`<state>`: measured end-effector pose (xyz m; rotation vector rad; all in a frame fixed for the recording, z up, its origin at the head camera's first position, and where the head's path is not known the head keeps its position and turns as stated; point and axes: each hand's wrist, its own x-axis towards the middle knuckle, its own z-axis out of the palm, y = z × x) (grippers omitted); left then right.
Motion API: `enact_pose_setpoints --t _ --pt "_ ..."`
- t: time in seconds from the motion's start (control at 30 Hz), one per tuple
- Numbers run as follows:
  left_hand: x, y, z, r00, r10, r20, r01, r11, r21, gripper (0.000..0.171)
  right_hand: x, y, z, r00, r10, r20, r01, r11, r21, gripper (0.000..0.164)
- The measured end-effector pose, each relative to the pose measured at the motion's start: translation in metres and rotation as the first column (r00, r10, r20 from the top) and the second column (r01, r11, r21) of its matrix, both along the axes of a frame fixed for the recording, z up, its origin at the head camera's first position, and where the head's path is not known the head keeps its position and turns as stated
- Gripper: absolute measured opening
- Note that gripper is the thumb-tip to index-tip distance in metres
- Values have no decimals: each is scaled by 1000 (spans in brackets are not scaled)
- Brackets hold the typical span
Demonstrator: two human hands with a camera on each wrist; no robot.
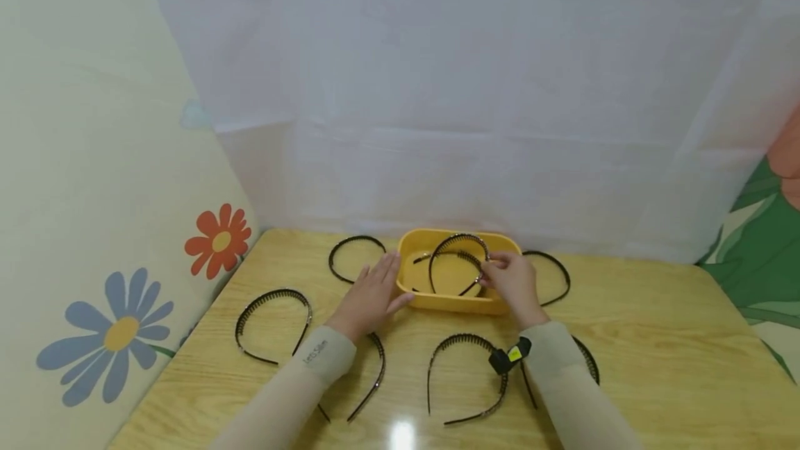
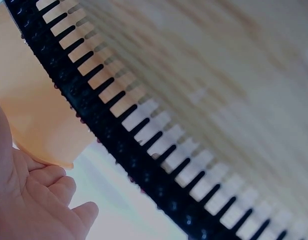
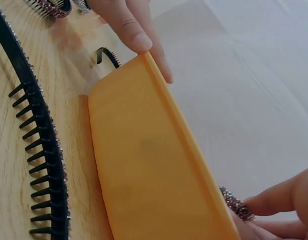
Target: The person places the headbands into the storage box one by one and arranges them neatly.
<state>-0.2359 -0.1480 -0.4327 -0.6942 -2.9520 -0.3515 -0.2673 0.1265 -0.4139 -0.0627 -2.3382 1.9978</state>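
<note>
1. Wood-grained table (image 1: 662, 339): near its far edge stood a yellow plastic basket (image 1: 459, 305), its long axis running left to right.
2. Right hand (image 1: 515, 283), the nearer one: thumb and fingers pinched a toothed headband's right side.
3. Left hand (image 1: 369, 297): fingers lay extended against the basket's left end.
4. Black toothed headband (image 1: 464, 235): it arched over the basket, left of the pinching fingers, crown toward the table's far edge.
</note>
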Motion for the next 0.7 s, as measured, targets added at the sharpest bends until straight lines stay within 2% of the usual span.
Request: enact_pose_setpoints --t 0.4,0.5,0.6,0.7 --pt "0 2 -2 1000 -5 28 5 1000 4 83 -2 -10 -2 1000 16 4 -16 987 162 33" --pt "0 1 -1 1000 -8 9 8 1000 2 83 -2 -10 0 1000 19 -11 -15 969 247 32" --pt "1 0 -1 1000 -10 -5 10 1000 3 82 -3 -9 2 999 31 -30 -18 938 346 31" --pt "1 -1 -1 1000 -7 -6 7 1000 2 82 -4 -7 2 998 45 -36 -27 915 403 30"
